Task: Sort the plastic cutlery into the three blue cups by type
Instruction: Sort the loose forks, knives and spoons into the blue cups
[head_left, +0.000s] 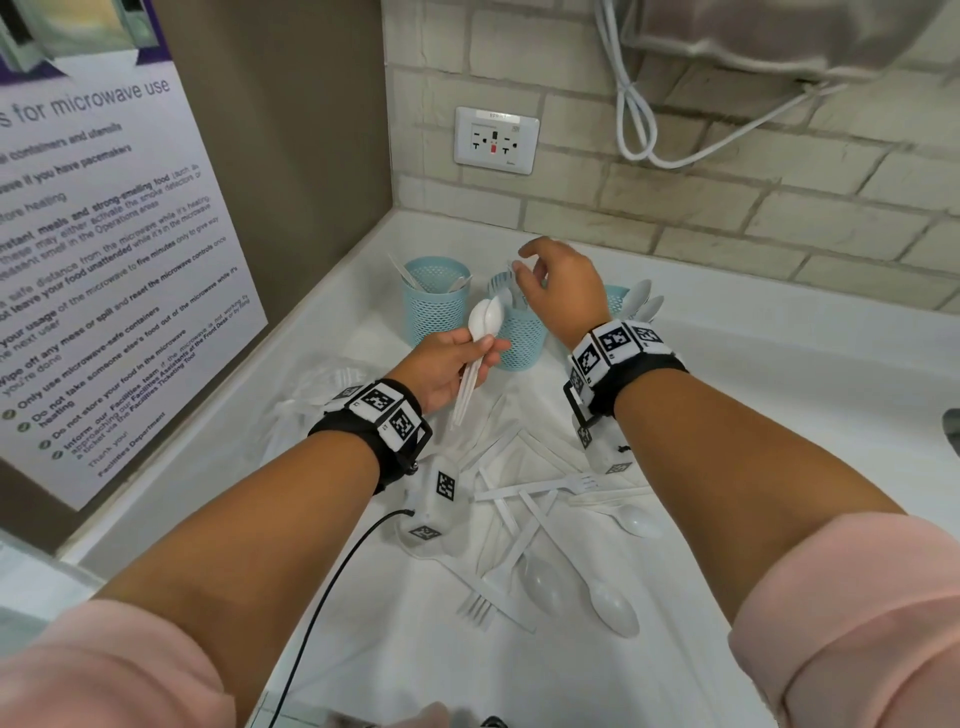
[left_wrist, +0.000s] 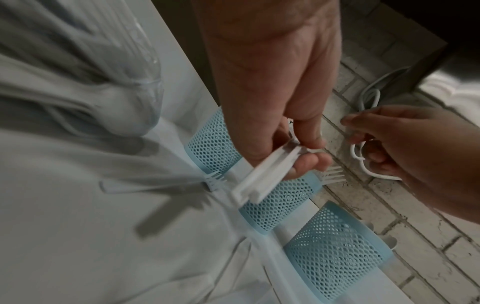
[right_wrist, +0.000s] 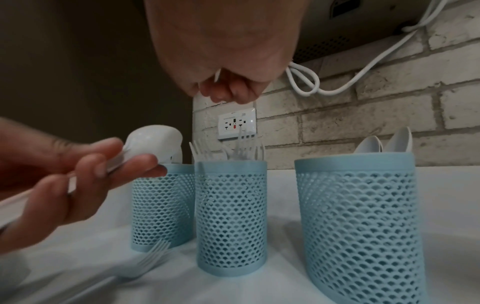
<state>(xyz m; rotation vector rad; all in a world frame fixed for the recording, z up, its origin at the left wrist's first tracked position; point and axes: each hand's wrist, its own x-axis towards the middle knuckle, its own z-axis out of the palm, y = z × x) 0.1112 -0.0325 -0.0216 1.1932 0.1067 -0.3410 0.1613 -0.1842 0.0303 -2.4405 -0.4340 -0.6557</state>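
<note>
Your left hand (head_left: 447, 364) pinches a bundle of spoons (head_left: 480, 332) at frame centre; your right hand (head_left: 561, 291), fingers loosely curled, hovers over the middle fork cup (head_left: 519, 338). Whether it holds anything I cannot tell. Carry the spoons right, to the spoon cup (right_wrist: 361, 216), bowls up.

office break room | microwave rules poster (head_left: 93, 249) | brick wall outlet (head_left: 495, 140)

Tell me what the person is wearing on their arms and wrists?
Pink sleeves are pushed up both forearms. Each wrist has a black strap with white blocks printed in black-and-white square codes: left wristband, right wristband. A white tagged camera box hangs under each wrist, and a thin black cable runs from the left one.
</note>
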